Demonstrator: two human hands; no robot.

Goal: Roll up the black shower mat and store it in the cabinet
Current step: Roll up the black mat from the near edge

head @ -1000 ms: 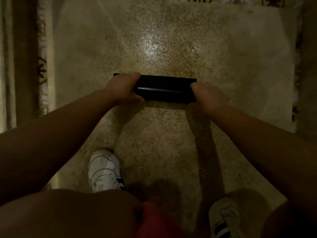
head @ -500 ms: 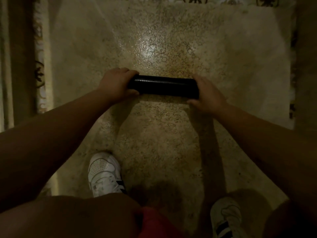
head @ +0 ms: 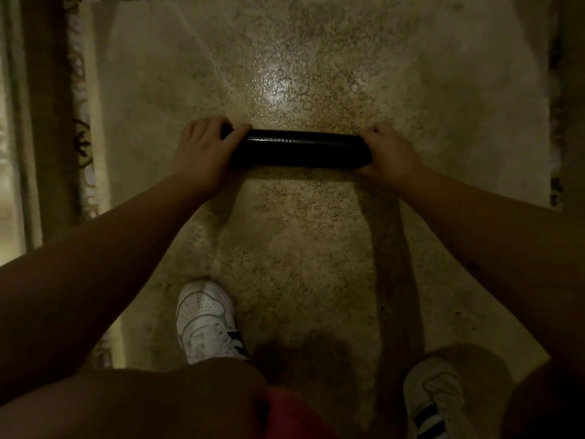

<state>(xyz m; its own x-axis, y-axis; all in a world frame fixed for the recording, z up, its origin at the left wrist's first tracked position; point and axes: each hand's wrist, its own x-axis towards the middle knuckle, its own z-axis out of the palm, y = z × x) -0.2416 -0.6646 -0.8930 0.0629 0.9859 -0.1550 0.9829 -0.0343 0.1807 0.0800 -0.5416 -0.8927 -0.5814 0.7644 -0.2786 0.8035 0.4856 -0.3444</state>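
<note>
The black shower mat [head: 299, 149] lies as a tight horizontal roll on the speckled beige floor [head: 294, 248], in the middle of the head view. My left hand [head: 204, 152] wraps over the roll's left end, fingers curled on top. At the roll's right end my right hand [head: 391, 153] grips it, thumb underneath. No flat part of the mat shows. No cabinet is in view.
My two white sneakers stand below, the left sneaker [head: 205, 321] and the right sneaker [head: 433, 397]. A patterned tile border [head: 83, 128] runs along the left beside a dark frame [head: 38, 115]. A dark edge [head: 569, 106] bounds the right side.
The last flat strip of mat has been rolled in, leaving a full cylinder. Both hands moved forward with it and stay on its ends.
</note>
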